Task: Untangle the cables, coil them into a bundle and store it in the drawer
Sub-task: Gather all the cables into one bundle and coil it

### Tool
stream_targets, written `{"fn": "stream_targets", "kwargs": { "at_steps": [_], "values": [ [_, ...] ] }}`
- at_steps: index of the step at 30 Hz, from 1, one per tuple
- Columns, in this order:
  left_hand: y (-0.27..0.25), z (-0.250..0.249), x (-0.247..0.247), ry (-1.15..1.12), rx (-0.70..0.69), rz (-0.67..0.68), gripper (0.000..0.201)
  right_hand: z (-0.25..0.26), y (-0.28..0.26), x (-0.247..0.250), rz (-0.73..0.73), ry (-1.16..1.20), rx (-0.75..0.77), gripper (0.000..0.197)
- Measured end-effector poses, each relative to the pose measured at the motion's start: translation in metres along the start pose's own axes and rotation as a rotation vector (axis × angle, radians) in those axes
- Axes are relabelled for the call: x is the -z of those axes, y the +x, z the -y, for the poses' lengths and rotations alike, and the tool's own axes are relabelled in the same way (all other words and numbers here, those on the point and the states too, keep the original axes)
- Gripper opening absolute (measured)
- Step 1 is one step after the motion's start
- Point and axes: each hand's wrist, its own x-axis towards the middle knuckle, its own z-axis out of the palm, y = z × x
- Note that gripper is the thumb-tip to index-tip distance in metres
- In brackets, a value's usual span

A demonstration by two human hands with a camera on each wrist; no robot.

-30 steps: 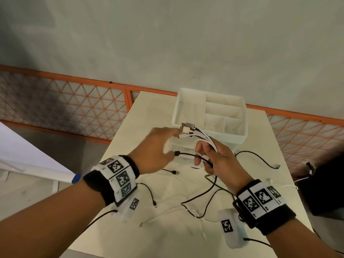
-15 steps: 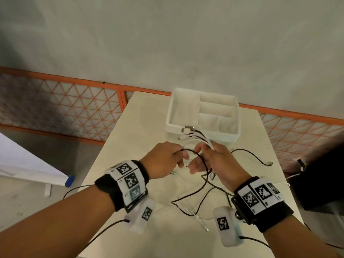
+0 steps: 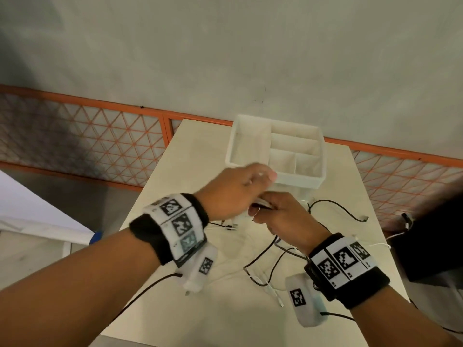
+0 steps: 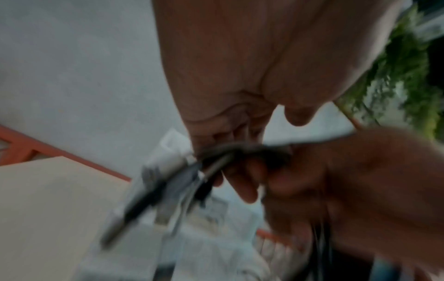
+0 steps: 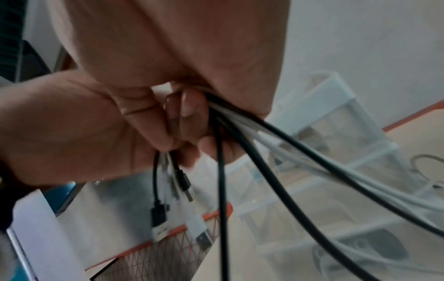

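Observation:
Both hands meet above the beige table [image 3: 190, 156], just in front of the white drawer unit [image 3: 310, 180]. My right hand [image 3: 263, 211] grips a bunch of black and white cables [image 5: 242, 144] in its fist; their plug ends [image 5: 158, 214] hang below the fingers. My left hand [image 3: 255, 196] lies over the right one, fingers curled round the same bunch [image 4: 240, 150], though that view is blurred. Loose lengths of black cable [image 3: 265, 256] trail from the hands onto the table. Another black end [image 3: 335, 206] lies to the right.
The drawer unit's open top tray has several compartments [image 3: 295, 144]; its translucent drawers [image 5: 336, 133] show below. An orange mesh railing [image 3: 100, 146] runs behind the table. A dark object [image 3: 438, 234] stands at the right edge, and a white board [image 3: 25, 209] lies left.
My left hand has moved up and to the right, over my right hand, and closed on the bunch. The loop of black cable between the hands is drawn in.

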Motion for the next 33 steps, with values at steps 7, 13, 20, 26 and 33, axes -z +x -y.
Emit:
{"fn": "stream_targets", "kwargs": {
  "at_steps": [7,13,20,26,33],
  "values": [
    [0.011,-0.011,0.002,0.010,0.108,-0.194,0.056,-0.038,0.003,0.018,-0.405,-0.345,0.080,0.010],
    [0.015,-0.007,0.021,-0.112,0.107,-0.384,0.056,-0.099,0.002,0.015,-0.506,-0.602,-0.176,0.066],
    [0.014,0.015,0.025,-0.245,0.189,-0.473,0.055,-0.107,-0.008,0.044,-0.651,-0.575,-0.360,0.034],
    [0.016,0.018,0.010,-0.152,0.269,-0.384,0.068,-0.049,-0.014,0.044,-0.410,-0.085,-0.037,0.041],
    [0.013,0.021,-0.010,-0.209,0.224,-0.191,0.057,0.011,-0.023,0.052,-0.419,0.329,0.298,0.021]
  ]
}}
